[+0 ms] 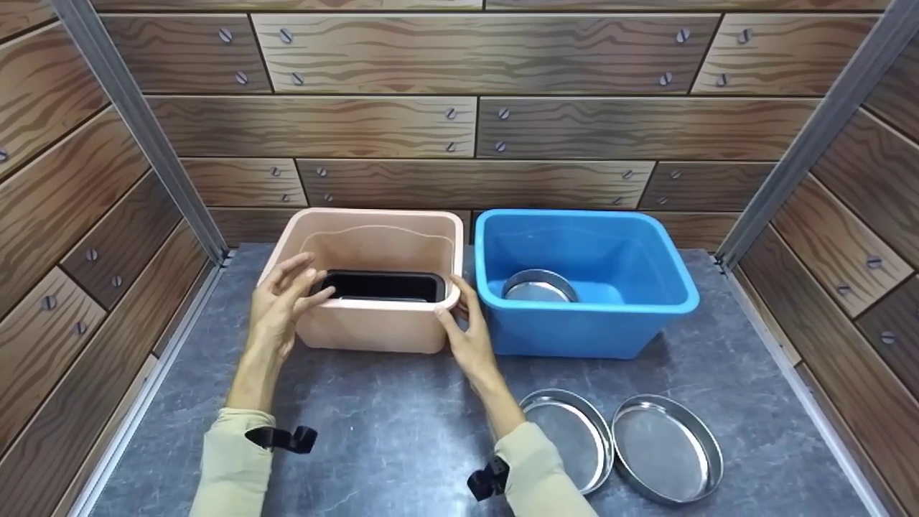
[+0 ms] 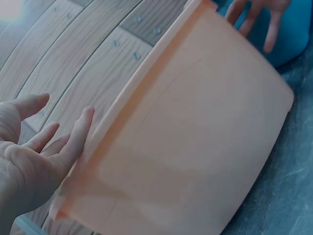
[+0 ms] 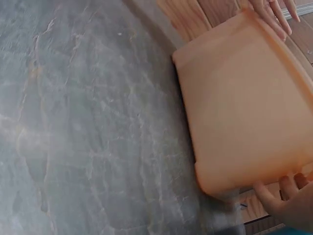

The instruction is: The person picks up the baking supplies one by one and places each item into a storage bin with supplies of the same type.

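A peach bin (image 1: 373, 327) stands at the back left, with a black rectangular tray (image 1: 388, 286) inside it. My left hand (image 1: 276, 305) is raised at the bin's front left corner, fingers spread and extended over the rim; in the left wrist view its fingertips lie right by that edge. At the front right corner, my right hand (image 1: 470, 337) touches the bin with the thumb toward the front wall and the fingers along the right side. The right wrist view shows the fingers (image 3: 266, 196) of that hand against the side wall. Neither hand holds anything loose.
A blue bin (image 1: 574, 330) sits close to the right of the peach one, with a round metal pan (image 1: 538, 286) inside. Two more round metal pans, one (image 1: 571, 438) partly behind my right forearm and another (image 1: 668, 449), lie on the grey table (image 1: 373, 445). Wood-patterned walls (image 1: 474, 54) surround it.
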Motion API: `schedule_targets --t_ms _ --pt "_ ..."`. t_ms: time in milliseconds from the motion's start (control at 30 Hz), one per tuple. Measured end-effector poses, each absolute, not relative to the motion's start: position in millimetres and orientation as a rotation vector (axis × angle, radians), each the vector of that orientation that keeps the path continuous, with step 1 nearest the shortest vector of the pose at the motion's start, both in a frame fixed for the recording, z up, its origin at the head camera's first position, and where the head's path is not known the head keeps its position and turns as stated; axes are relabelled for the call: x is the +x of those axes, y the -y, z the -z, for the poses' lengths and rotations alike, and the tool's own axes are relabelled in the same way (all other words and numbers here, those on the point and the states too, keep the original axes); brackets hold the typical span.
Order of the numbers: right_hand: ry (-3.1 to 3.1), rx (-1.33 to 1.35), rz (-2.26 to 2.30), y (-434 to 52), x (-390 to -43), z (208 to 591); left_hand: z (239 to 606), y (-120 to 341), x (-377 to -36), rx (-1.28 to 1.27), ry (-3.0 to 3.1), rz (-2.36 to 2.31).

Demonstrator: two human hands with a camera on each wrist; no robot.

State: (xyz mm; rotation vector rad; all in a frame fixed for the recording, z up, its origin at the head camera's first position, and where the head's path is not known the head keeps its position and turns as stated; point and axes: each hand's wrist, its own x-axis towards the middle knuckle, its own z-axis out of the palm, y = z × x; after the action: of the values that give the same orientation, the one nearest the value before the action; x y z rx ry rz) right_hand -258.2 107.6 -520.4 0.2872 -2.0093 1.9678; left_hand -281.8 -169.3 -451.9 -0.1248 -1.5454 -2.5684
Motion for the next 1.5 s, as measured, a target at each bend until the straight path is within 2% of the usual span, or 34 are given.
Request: schedule_targets --t_ms 500,733,967,1500 --pt "2.111 0.196 -2.096 -117 -223 489 430 111 -250 -0.429 1.854 2.444" --pt "1.911 0.135 -2.229 -140 -198 483 444 55 -238 -0.606 2.068 2.321" --pt "1.801 0.104 -2.284 -170 -176 478 457 13 -222 -0.813 2.320 1.987" --pt "1.723 0.011 -2.274 -221 -147 484 460 -21 -219 -0.768 2.368 1.740"
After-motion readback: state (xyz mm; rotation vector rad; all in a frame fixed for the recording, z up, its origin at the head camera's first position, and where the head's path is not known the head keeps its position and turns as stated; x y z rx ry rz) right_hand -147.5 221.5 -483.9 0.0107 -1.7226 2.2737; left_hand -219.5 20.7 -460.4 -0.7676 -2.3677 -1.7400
